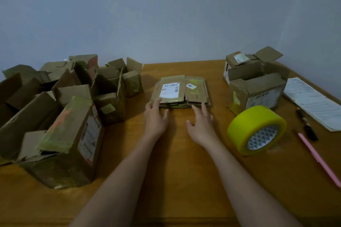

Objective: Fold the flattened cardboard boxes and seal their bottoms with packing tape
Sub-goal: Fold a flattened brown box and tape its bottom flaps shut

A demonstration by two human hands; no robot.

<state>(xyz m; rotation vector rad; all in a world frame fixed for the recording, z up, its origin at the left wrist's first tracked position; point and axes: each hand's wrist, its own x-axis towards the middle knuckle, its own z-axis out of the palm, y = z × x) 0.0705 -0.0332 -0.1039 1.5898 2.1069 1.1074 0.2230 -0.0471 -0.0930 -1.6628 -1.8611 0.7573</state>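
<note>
1. A stack (181,91) of flattened cardboard boxes lies in the middle of the wooden table (175,162), toward the far side. The top piece carries a white shipping label (170,90) on its left half and a small white sticker (190,86) on its right half.
2. The left hand (156,116) reaches to the near left corner of the stack. Its fingers are nearly straight and a little spread; the fingertips rest on the top edge of the stack and the thumb lies along the near side. It is not gripping anything.
3. The right hand (201,125) reaches to the near right part of the stack. The fingers are straight and spread, and the index finger touches the near edge of the cardboard. The palm is over the table and it holds nothing.
4. A yellow tape roll (257,130) stands on its edge on the table to the right of the right hand, apart from it.
5. Behind the roll, at the far right, stand folded boxes (256,83) with open flaps, a smaller one on top at the back.
6. On the left side of the table is a pile of boxes (60,112), many with greenish tape on them, some leaning on each other.
7. At the right edge lie a sheet of paper (313,103), a dark tool (307,125) and a pink pen (319,160).
</note>
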